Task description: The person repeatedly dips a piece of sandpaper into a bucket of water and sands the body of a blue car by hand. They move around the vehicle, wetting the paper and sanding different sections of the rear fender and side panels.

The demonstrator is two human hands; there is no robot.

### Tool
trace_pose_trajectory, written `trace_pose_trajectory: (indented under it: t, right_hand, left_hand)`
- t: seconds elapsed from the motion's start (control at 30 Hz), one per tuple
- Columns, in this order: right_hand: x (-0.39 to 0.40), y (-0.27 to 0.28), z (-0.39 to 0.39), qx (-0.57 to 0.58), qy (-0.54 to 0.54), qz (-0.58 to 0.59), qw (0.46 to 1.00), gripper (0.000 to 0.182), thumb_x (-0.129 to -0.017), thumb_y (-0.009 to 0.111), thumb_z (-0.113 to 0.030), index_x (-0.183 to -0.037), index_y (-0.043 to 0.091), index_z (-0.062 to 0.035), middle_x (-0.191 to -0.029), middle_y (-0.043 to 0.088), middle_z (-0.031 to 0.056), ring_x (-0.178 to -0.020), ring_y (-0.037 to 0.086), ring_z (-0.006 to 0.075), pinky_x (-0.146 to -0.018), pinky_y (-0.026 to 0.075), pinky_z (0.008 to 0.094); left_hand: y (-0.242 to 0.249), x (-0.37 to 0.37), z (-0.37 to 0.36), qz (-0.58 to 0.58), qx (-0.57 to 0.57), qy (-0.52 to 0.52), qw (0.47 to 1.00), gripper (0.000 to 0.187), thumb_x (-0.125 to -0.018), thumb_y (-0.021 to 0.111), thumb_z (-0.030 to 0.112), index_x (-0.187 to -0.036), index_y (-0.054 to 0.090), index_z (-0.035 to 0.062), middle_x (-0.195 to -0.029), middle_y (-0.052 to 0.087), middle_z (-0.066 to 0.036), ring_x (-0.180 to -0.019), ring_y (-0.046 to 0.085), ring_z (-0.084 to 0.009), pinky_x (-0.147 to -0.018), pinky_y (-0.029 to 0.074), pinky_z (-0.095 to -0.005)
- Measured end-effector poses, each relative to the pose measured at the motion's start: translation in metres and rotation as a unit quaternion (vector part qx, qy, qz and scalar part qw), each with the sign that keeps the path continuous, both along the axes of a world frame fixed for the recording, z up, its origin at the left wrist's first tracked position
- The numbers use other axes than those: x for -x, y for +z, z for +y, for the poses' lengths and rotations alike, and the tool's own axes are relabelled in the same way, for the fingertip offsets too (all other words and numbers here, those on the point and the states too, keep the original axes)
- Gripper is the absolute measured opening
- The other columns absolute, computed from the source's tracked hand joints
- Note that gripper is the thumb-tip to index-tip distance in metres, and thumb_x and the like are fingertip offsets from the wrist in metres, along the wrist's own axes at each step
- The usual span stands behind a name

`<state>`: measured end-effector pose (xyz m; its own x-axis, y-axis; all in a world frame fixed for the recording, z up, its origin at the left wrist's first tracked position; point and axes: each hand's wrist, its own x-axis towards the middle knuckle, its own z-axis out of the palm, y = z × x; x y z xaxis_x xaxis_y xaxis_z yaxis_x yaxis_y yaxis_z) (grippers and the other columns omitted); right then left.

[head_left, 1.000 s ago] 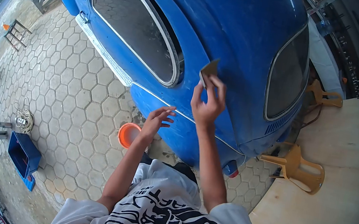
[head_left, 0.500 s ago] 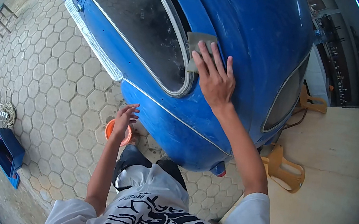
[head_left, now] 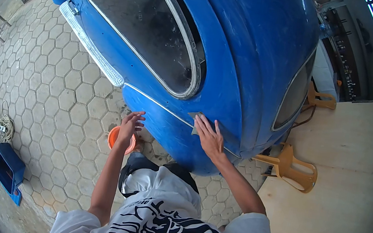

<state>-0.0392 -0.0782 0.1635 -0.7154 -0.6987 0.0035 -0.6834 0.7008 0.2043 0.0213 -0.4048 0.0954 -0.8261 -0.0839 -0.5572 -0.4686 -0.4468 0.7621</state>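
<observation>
A blue car with faint scuffs on its paint fills the upper middle. My right hand presses a grey-green sheet flat against the body below the rear side window, near the pale trim line. The sheet's edges show beyond the fingertips. My left hand hangs in the air left of the rear fender, fingers apart and slightly bent, holding nothing. Under it, an orange bucket stands on the paving beside my foot.
Hexagonal pavers cover the ground. A dark blue crate and a coiled cord lie at the left. Right of the car are a yellow chair and a large pale wooden board.
My right hand has moved down the car body with the sheet, from beside the window's edge to the trim line. My left hand stays nearly where it was.
</observation>
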Motion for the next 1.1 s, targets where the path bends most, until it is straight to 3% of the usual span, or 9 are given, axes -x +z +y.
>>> trace_pose_trajectory:
  t: [0.13, 0.27, 0.57, 0.73, 0.8, 0.87, 0.97, 1.07, 1.1]
  right_hand:
    - [-0.007, 0.064, -0.032, 0.161, -0.042, 0.055, 0.985, 0.040, -0.093, 0.056, -0.005, -0.132, 0.063, -0.0111, -0.141, 0.059, -0.0009, -0.134, 0.052, 0.0186, -0.117, 0.028, 0.0514]
    - [0.009, 0.110, -0.050, 0.237, -0.074, 0.281, 0.927, 0.039, -0.093, 0.055, -0.001, -0.129, 0.066, -0.0110, -0.132, 0.066, 0.0000, -0.133, 0.053, 0.0179, -0.120, 0.022, 0.0430]
    - [0.009, -0.055, -0.027, 0.153, -0.065, 0.201, 0.965, 0.051, -0.095, 0.051, -0.018, -0.145, 0.050, -0.0192, -0.152, 0.045, -0.0094, -0.142, 0.038, 0.0075, -0.122, 0.022, 0.0387]
    - [-0.049, -0.101, 0.012, 0.081, -0.177, 0.124, 0.973, 0.048, -0.093, 0.055, -0.015, -0.141, 0.055, -0.0195, -0.158, 0.033, -0.0122, -0.147, 0.026, 0.0054, -0.123, 0.022, 0.0432]
    - [-0.080, -0.116, 0.041, 0.116, -0.275, 0.045, 0.953, 0.047, -0.092, 0.054, -0.013, -0.139, 0.057, -0.0182, -0.157, 0.037, -0.0078, -0.145, 0.031, 0.0086, -0.119, 0.030, 0.0454]
    - [-0.111, -0.137, 0.066, 0.174, -0.441, 0.072, 0.878, 0.041, -0.096, 0.051, -0.014, -0.137, 0.057, -0.0122, -0.152, 0.045, 0.0025, -0.140, 0.042, 0.0198, -0.112, 0.038, 0.0457]
    - [-0.125, -0.158, 0.085, 0.529, -0.694, 0.021, 0.489, 0.041, -0.102, 0.046, -0.022, -0.138, 0.054, -0.0058, -0.145, 0.051, 0.0150, -0.132, 0.050, 0.0327, -0.106, 0.043, 0.0447]
    - [-0.108, -0.161, 0.110, 0.642, -0.739, 0.037, 0.203, 0.048, -0.106, 0.038, -0.028, -0.146, 0.043, -0.0034, -0.143, 0.051, 0.0209, -0.128, 0.051, 0.0405, -0.105, 0.043, 0.0452]
    - [-0.094, -0.167, 0.126, 0.655, -0.732, 0.087, 0.166, 0.049, -0.106, 0.037, -0.029, -0.148, 0.040, -0.0042, -0.143, 0.051, 0.0221, -0.128, 0.051, 0.0412, -0.105, 0.043, 0.0455]
  left_hand:
    - [-0.003, -0.020, -0.008, -0.036, 0.006, 0.014, 0.999, 0.031, -0.097, 0.048, 0.019, -0.120, 0.066, 0.0089, -0.102, 0.065, -0.003, -0.080, 0.060, -0.0125, -0.074, 0.049, -0.0285]
    - [-0.028, -0.023, -0.005, -0.062, 0.021, -0.015, 0.998, 0.031, -0.097, 0.048, 0.020, -0.121, 0.066, 0.0097, -0.103, 0.065, -0.004, -0.079, 0.061, -0.0125, -0.073, 0.049, -0.0294]
    - [0.015, 0.035, 0.043, 0.020, 0.090, -0.228, 0.969, 0.032, -0.099, 0.048, 0.024, -0.120, 0.067, 0.0091, -0.101, 0.068, -0.005, -0.081, 0.063, -0.0139, -0.070, 0.048, -0.0263]
    - [0.032, 0.065, 0.073, 0.026, 0.182, -0.313, 0.932, 0.033, -0.098, 0.051, 0.027, -0.121, 0.067, 0.0104, -0.104, 0.068, -0.005, -0.082, 0.064, -0.0145, -0.069, 0.049, -0.0274]
    - [0.025, 0.071, 0.086, 0.057, 0.193, -0.362, 0.910, 0.032, -0.099, 0.049, 0.024, -0.121, 0.068, 0.0100, -0.101, 0.068, -0.005, -0.080, 0.063, -0.0132, -0.068, 0.048, -0.0268]
    - [0.020, 0.073, 0.101, 0.088, 0.233, -0.408, 0.878, 0.029, -0.097, 0.055, 0.020, -0.120, 0.068, 0.0092, -0.102, 0.069, -0.007, -0.082, 0.065, -0.0165, -0.070, 0.050, -0.0301]
    - [-0.021, 0.076, 0.129, 0.210, 0.369, -0.453, 0.784, 0.032, -0.094, 0.062, 0.017, -0.126, 0.065, 0.0095, -0.110, 0.069, -0.011, -0.090, 0.068, -0.0242, -0.077, 0.053, -0.0349]
    - [-0.036, 0.079, 0.164, 0.188, 0.421, -0.461, 0.759, 0.043, -0.091, 0.066, 0.015, -0.133, 0.059, 0.0106, -0.120, 0.065, -0.015, -0.098, 0.067, -0.0305, -0.084, 0.054, -0.0391]
    - [-0.037, 0.082, 0.175, 0.183, 0.431, -0.461, 0.754, 0.044, -0.091, 0.066, 0.015, -0.134, 0.058, 0.0110, -0.121, 0.065, -0.015, -0.099, 0.067, -0.0307, -0.084, 0.055, -0.0395]
